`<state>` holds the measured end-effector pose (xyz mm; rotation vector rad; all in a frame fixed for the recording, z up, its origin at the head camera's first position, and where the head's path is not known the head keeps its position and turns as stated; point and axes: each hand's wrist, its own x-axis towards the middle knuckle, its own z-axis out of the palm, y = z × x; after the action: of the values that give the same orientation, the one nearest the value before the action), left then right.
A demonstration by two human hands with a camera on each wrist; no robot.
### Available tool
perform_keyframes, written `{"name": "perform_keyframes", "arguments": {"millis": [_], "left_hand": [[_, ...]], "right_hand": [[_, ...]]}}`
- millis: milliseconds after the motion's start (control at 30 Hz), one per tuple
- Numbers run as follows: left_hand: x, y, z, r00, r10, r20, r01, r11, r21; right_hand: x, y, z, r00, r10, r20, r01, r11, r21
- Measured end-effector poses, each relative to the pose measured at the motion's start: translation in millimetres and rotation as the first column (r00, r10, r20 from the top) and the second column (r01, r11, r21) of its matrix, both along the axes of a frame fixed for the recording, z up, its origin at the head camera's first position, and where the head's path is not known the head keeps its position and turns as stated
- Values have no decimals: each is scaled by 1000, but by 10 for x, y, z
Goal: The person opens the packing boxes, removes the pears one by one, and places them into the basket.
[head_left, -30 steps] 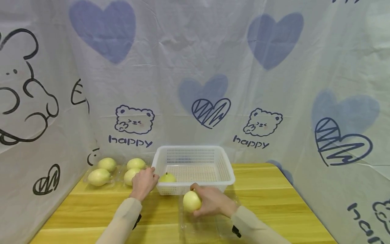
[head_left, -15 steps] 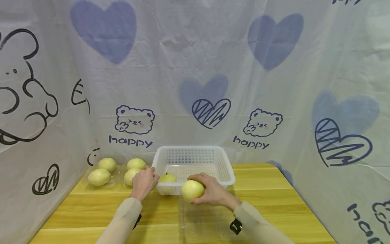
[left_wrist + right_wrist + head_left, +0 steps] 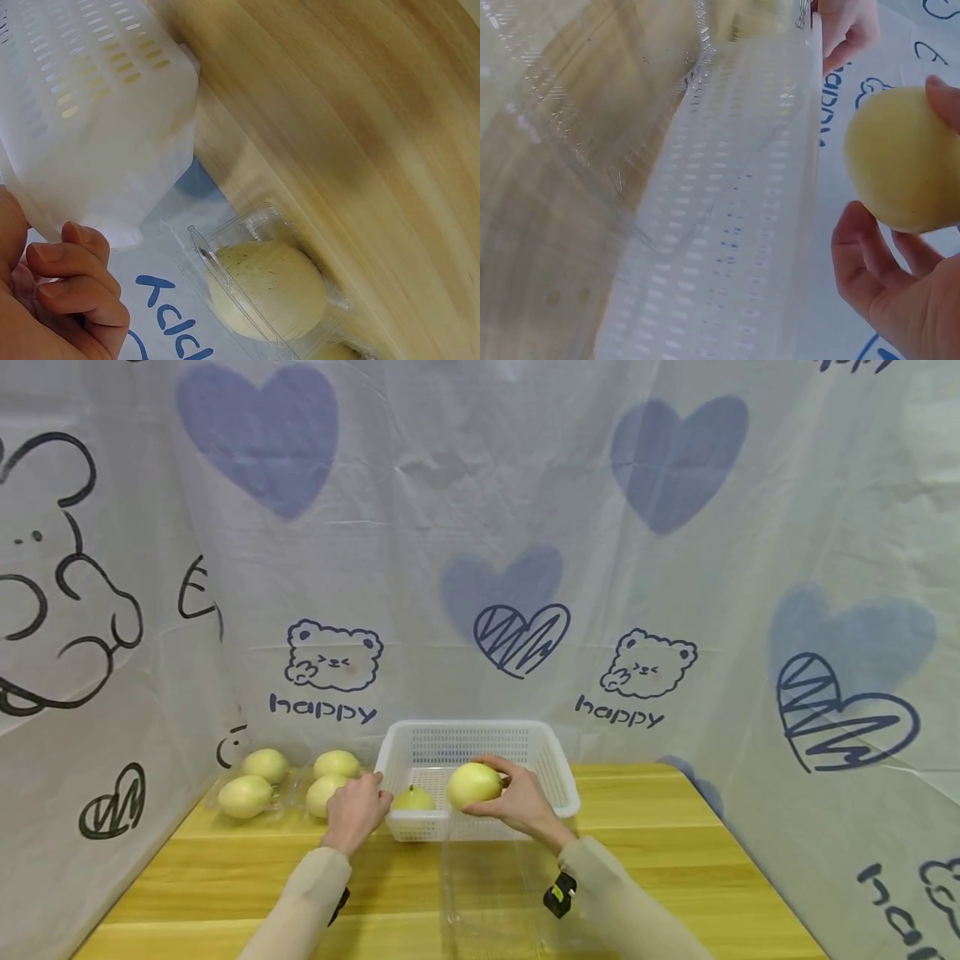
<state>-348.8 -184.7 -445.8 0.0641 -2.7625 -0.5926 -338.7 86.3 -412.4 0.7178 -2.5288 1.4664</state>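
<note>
- One right hand [image 3: 521,802], fingers curved round one pear [image 3: 472,786] above the white basket [image 3: 418,830].
- One left hand [image 3: 356,811], fingers curled on the basket's left rim.
- One second pear [image 3: 413,800], inside the basket.
- Four other pears [image 3: 245,797], two apiece in two clear boxes [image 3: 259,217], left.
- One clear tray [image 3: 487,906], on the bench [image 3: 660,852] before the basket.

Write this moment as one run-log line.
right grip: holds fruit aloft near basket | left grip: at basket | inside basket: another fruit | left of basket: four more fruits | front: clear box
</note>
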Motion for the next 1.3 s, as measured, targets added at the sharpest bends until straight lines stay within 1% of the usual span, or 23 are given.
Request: {"name": "perform_keyframes", "arguments": {"millis": [100, 200, 433, 567, 667, 767, 867, 1000, 1067, 1167, 1300], "left_hand": [[3, 10, 7, 1000, -4, -1, 4, 1000, -1], [4, 9, 4, 1000, 3, 9, -3, 1000, -1], [10, 7, 4, 1000, 5, 20, -5, 1000, 10], [20, 11, -3, 1000, 2, 26, -2, 1000, 15], [21, 12, -11, 1000, 2, 24, -2, 1000, 13], [20, 15, -9, 1000, 2, 17, -2, 1000, 9], [23, 20, 4, 1000, 1, 11, -2, 1000, 11], [31, 30, 19, 1000, 1, 13, -1, 1000, 18], [31, 32, 17, 1000, 0, 21, 0, 1000, 22], [33, 27, 11, 1000, 1, 23, -2, 1000, 23], [28, 22, 5, 1000, -2, 13, 2, 1000, 23]], "right_hand": [[-62, -49, -26, 998, -52, 19, 52, 998, -32], [-116, -119, -57, 996, -88, 26, 89, 996, -29], [-227, -276, -147, 978, -206, 35, 204, 977, 54], [-295, -329, -209, 974, -223, 25, 220, 971, 90], [-331, -354, -231, 975, -221, 20, 218, 970, 108], [-355, -371, -231, 977, -213, 34, 206, 969, 136], [-380, -375, -217, 980, -189, 65, 176, 971, 163], [-423, -379, -246, 979, -169, 113, 144, 969, 203], [-441, -390, -281, 976, -170, 136, 134, 961, 240], [-466, -420, -319, 976, -160, 146, 111, 947, 301], [-507, -456, -332, 978, -137, 157, 77, 938, 337]]}}
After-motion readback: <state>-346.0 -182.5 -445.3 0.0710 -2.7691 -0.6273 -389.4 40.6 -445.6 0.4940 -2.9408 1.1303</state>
